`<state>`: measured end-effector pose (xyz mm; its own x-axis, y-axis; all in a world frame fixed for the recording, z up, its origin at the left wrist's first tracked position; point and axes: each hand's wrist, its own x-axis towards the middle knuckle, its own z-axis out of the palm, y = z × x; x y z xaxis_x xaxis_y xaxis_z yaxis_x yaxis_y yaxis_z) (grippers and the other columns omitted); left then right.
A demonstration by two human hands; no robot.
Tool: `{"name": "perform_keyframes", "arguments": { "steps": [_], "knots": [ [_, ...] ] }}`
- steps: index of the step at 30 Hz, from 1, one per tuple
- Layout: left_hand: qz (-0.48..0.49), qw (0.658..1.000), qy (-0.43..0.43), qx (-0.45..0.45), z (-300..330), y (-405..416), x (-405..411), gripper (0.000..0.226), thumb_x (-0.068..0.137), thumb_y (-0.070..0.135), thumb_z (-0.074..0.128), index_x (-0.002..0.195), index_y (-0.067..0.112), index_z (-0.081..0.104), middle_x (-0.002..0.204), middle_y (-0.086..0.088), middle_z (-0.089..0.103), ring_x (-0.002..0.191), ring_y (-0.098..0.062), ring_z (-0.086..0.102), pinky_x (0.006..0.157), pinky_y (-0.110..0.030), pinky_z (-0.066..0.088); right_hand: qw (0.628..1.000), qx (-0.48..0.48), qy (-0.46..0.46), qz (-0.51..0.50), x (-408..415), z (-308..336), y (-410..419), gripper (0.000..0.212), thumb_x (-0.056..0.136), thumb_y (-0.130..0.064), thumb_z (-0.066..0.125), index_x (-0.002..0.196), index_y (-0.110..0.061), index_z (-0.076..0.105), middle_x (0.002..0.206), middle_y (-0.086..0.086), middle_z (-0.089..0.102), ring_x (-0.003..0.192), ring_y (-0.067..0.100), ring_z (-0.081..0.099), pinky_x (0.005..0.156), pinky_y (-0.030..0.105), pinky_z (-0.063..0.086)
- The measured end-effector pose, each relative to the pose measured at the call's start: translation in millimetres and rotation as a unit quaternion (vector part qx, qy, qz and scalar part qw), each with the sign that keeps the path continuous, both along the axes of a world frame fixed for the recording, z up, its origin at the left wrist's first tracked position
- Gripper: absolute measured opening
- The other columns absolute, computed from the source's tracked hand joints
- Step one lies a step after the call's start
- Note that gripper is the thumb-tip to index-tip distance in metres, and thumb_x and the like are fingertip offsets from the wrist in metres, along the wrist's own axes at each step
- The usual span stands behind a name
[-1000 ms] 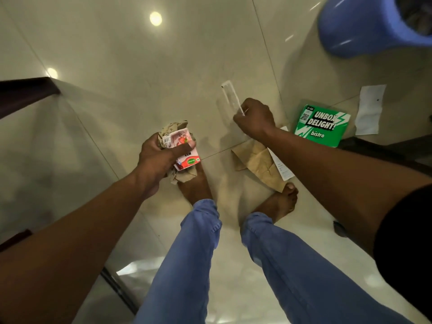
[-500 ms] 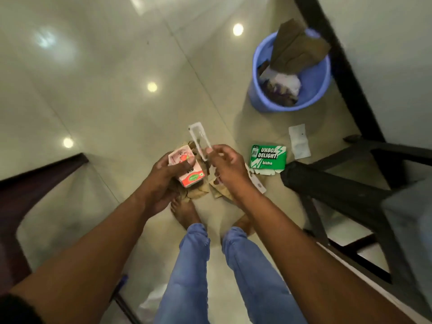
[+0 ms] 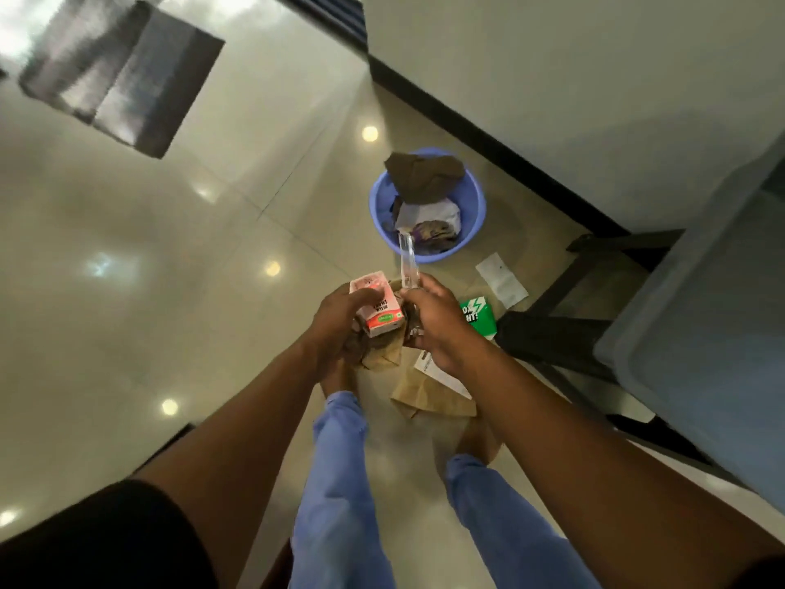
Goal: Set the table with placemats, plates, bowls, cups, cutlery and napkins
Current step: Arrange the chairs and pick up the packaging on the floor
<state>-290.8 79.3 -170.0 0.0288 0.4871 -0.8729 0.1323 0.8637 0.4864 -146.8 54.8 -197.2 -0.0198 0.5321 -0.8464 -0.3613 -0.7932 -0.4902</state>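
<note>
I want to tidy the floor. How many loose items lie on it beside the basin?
3: a white paper slip, a green box and a brown paper bag. The arms may hide others.

Shiny beige tile floor (image 3: 178, 257), super glossy, ceiling lights reflecting off it as bright spots plus one big dark rectangular reflection top left. Pale wall (image 3: 573, 87) on the right with a black skirting (image 3: 480, 138) along its base. Dark chair (image 3: 565, 333) next to a grey bench (image 3: 713, 333) at the right edge.
</note>
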Motion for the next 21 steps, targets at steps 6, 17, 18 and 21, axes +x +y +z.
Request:
{"name": "perform_keyframes", "arguments": {
  "steps": [6,17,18,21],
  "knots": [
    [-0.100,0.994,0.044,0.019,-38.3,87.1,32.9,0.023,0.097,0.023,0.066,0.118,0.016,0.067,0.106,-0.012,0.074,0.082,-0.024,0.070,0.057,-0.026,0.052,0.992,-0.030,-0.015,-0.126,18.5,-34.6,54.5,0.029,0.100,-0.016,0.056,0.120,-0.035,0.065,0.115,0.010,0.075,0.094,0.027,0.071,0.077,0.044,0.059],
    [-0.142,0.989,-0.021,-0.030,-87.0,185.9,56.8,0.019,0.099,0.024,0.067,0.116,0.017,0.064,0.098,-0.005,0.067,0.092,-0.027,0.071,0.087,-0.044,0.062,0.952,-0.130,-0.006,-0.276,46.1,-102.8,112.1,0.027,0.106,-0.031,0.054,0.124,-0.010,0.055,0.103,0.015,0.067,0.082,0.031,0.069,0.077,0.044,0.060],
    [-0.137,0.990,-0.018,-0.029,-91.3,187.3,52.3,0.022,0.098,0.025,0.068,0.118,0.017,0.064,0.106,-0.006,0.067,0.097,-0.028,0.071,0.094,-0.045,0.060,0.950,-0.134,-0.014,-0.281,45.8,-105.1,108.2,0.025,0.106,-0.031,0.053,0.119,-0.010,0.055,0.099,0.015,0.066,0.080,0.031,0.068,0.077,0.044,0.060],
    [-0.126,0.992,0.005,-0.027,-100.1,177.4,38.0,0.034,0.098,0.026,0.069,0.129,0.014,0.063,0.119,-0.006,0.067,0.116,-0.035,0.067,0.102,-0.052,0.056,0.954,-0.129,-0.035,-0.268,41.0,-106.6,82.5,0.023,0.107,-0.032,0.051,0.118,-0.012,0.056,0.106,0.015,0.069,0.085,0.030,0.069,0.074,0.042,0.059]
  ]
}}
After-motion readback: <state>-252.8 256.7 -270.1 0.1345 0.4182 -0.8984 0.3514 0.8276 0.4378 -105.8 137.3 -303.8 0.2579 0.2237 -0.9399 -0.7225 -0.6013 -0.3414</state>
